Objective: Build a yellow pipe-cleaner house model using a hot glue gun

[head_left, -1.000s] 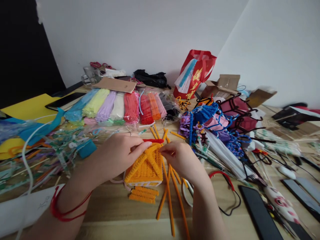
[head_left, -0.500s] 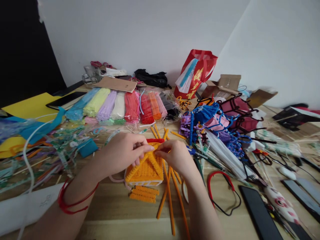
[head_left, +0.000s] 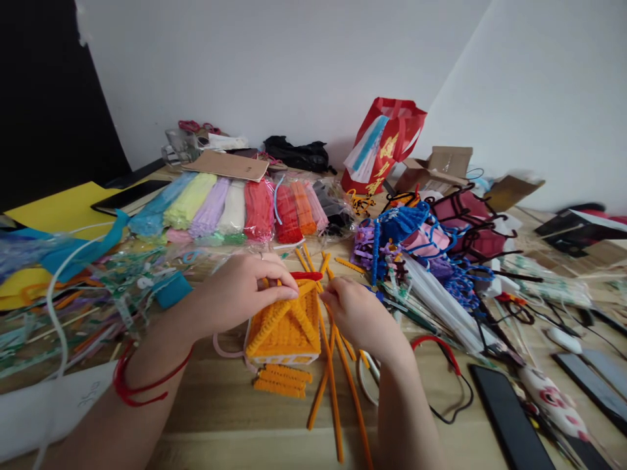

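A small house model [head_left: 287,326] with an orange pipe-cleaner roof and a white lower edge stands on the wooden table. My left hand [head_left: 247,287] is closed on the roof's upper left, thumb on the ridge. A red strip [head_left: 306,276] shows just behind the peak. To the right of the roof, apart from it, my right hand [head_left: 360,316] has its fingers pinched together; what they hold, if anything, is hidden. Loose orange pipe cleaners [head_left: 335,391] lie crossed beside the house. In front of it is a small stack of short, crimped orange pieces [head_left: 281,380].
Bagged pipe cleaners [head_left: 220,205] in many colours line the back. A red bag [head_left: 385,147] and cardboard boxes [head_left: 435,170] stand behind blue and maroon pieces [head_left: 416,228]. Green-white scraps [head_left: 112,287] cover the left. A black phone [head_left: 509,418] lies at right.
My right hand has drawn away from the roof ridge, moving right and slightly down. My left hand stays on the roof, its fingers slightly shifted.
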{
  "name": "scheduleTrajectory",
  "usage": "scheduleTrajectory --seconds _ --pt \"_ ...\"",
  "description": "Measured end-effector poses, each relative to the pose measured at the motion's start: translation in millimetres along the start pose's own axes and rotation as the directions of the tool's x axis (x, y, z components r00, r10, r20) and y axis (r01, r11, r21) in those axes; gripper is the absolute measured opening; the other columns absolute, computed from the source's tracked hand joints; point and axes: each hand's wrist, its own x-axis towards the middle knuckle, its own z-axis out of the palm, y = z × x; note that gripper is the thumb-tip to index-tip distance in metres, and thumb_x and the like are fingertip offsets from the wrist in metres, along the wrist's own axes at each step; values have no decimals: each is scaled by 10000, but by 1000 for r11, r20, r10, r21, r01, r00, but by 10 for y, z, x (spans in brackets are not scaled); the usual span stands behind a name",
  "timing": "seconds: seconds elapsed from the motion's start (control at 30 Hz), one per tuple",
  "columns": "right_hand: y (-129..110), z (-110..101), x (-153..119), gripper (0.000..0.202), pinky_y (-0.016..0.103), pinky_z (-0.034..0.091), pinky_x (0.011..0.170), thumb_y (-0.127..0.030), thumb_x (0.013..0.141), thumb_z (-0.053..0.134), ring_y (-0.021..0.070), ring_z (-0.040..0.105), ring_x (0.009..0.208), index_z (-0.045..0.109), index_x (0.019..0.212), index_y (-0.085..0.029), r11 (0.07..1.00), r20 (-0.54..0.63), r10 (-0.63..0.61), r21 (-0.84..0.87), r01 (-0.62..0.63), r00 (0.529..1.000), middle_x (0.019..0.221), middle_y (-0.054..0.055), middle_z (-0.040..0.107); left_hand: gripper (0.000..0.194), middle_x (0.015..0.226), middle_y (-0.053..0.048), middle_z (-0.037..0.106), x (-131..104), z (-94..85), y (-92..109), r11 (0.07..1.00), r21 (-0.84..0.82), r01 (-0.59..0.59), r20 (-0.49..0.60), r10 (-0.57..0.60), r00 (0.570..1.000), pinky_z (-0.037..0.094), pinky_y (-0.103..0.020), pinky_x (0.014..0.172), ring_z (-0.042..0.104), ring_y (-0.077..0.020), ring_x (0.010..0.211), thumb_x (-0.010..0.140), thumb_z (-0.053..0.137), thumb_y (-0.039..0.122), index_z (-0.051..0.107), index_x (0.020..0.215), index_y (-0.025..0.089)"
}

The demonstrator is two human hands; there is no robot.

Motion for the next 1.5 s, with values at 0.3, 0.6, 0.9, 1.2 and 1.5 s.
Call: scheduleTrajectory --seconds 0.3,0.6,0.9,1.2,1.5 --pt "109 -96 -90 72 243 345 616 -208 829 567 162 611 709 629 802 -183 998 -4 66 10 -66 998 793 56 691 167 877 4 688 1 0 63 995 71 -74 69 69 995 446 -261 716 608 -136 776 862 559 292 709 826 228" --pt "75 -160 -96 187 241 362 598 -231 871 525 148 585 636 643 734 -185 991 -129 34 134 -16 991 708 28 682 221 993 21 726 -23 -16 -50 991 118 -65 19 63 998 452 -274 824 636 -154 913 916 510 318 723 957 279" --pt "155 -228 -120 169 231 396 559 -271 850 543 147 604 572 671 769 -194 935 -285 137 354 -29 949 663 13 688 135 831 8 699 -14 -11 62 999 28 -26 74 24 997 452 -263 735 619 -137 765 820 591 285 677 745 213" --pt "144 -280 -151 212 222 391 506 -329 835 575 128 561 493 657 704 -184 906 -347 194 422 -33 918 565 0 638 170 801 -2 707 44 34 -22 985 -39 169 141 -162 977 472 -249 642 633 -148 717 766 627 367 686 778 209" --pt "120 -261 -145 215 220 401 498 -343 834 577 129 563 498 661 713 -186 897 -330 173 441 -11 928 578 2 648 285 979 -17 725 50 -49 -115 991 -80 107 161 -93 983 509 -265 755 653 -182 876 758 669 447 722 963 257"
